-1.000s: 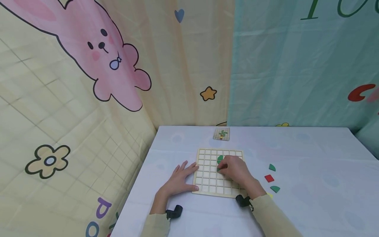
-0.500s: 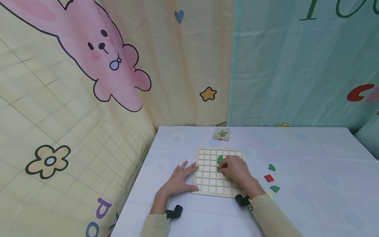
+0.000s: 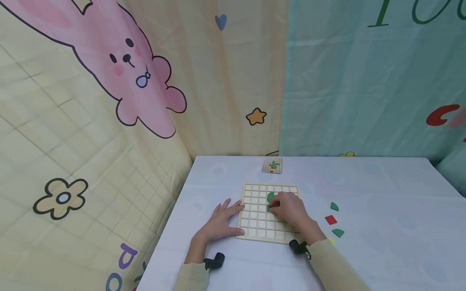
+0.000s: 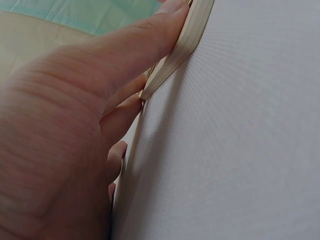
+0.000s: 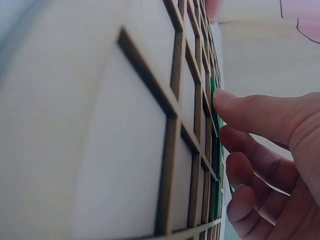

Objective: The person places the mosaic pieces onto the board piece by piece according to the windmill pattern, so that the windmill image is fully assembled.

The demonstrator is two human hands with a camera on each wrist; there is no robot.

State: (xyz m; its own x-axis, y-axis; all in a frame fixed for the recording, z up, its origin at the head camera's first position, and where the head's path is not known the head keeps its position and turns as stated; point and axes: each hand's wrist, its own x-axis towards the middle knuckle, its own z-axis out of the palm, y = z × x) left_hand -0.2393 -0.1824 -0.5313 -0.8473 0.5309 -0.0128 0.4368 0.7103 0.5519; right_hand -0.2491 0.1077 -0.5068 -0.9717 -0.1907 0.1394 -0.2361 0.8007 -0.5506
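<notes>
A pale wooden grid board (image 3: 260, 233) lies on the white table. My left hand (image 3: 218, 223) rests at its left side, fingers spread and thumb at the near left corner; the left wrist view has the thumb (image 4: 150, 37) along the board's edge. Over the middle of the grid, my right hand (image 3: 290, 208) pinches a small green piece (image 5: 215, 107) set in the cells, its outline partly covered by the fingers. Just beyond it, a rounded green piece (image 3: 270, 195) sits in the grid.
Right of the board lie a green quarter-round piece (image 3: 334, 206), a red square (image 3: 331, 220), another green piece (image 3: 338, 233) and a yellow piece (image 3: 331, 241), half hidden by the right sleeve. A small pattern card (image 3: 272, 165) lies near the table's far edge.
My right fingertips have shifted very slightly to the right over the green piece. The left hand has stayed still on the board.
</notes>
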